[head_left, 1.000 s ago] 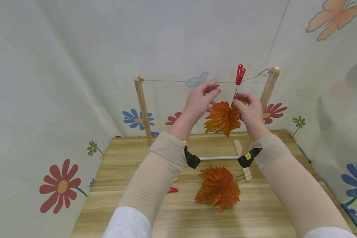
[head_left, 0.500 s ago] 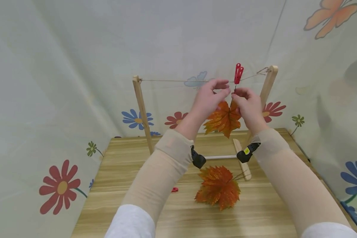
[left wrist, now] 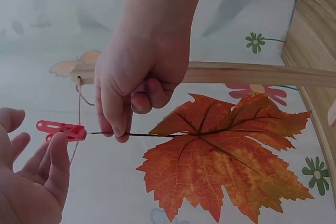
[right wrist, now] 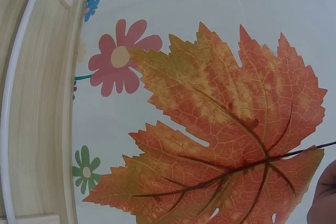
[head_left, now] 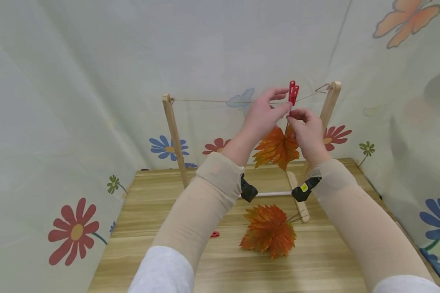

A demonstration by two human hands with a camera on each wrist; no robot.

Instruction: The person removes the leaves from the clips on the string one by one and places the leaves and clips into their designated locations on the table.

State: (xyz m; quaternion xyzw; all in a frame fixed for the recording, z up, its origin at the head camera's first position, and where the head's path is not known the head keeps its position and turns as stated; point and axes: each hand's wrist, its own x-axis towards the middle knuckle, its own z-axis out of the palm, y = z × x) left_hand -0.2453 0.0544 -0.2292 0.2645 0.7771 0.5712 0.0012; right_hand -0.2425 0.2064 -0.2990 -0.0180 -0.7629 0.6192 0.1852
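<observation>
Worktop (head_left: pixel 242 276), foreground: one loose orange leaf (head_left: pixel 269 232); to its left, one red clip (head_left: pixel 214 234), partly hidden. Above, farther off: right hand (head_left: pixel 308 130), fingers pinching the dark stem (left wrist: pixel 142 134) of a hanging leaf (head_left: pixel 277 146); left hand (head_left: pixel 262 116), fingers loosely parted, without grip, thumb against upright red peg (head_left: pixel 293 93). Peg on string (head_left: pixel 205 101), between wooden posts (head_left: pixel 173 134). Rearmost: flower-printed backdrop (head_left: pixel 132 61).

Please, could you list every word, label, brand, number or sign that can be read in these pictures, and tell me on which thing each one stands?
No text can be read in any view.
Yellow label on the black right-wrist device: any marking is too small to read.
Red clip and hanging leaf: no lettering visible.
Backdrop: printed flowers and butterflies, no words visible.
</observation>
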